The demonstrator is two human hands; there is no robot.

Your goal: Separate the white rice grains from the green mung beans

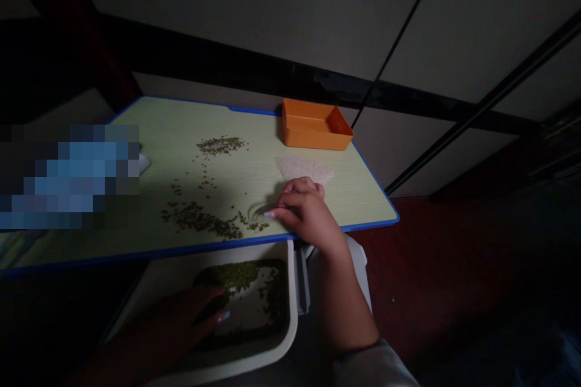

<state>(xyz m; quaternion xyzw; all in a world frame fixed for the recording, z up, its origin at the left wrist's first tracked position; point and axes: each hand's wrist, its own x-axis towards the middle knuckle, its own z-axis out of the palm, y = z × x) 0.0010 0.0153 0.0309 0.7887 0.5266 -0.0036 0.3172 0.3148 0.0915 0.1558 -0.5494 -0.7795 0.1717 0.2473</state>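
Note:
My right hand is closed around a metal fork, its tines pointing left over the table. Close to the tines lie small green beans, part of a loose scatter along the near edge. Just beyond the knuckles is a patch of white grains like rice. My left hand reaches into a white bin below the table edge, in shadow. Its thumb and fingers are apart, and I see nothing held between them. Green beans cover part of the bin's floor.
An orange box stands at the far right of the pale, blue-edged table. Another small group of green beans lies further back. A pixelated blue area covers the left side. Cabinet panels rise behind the table.

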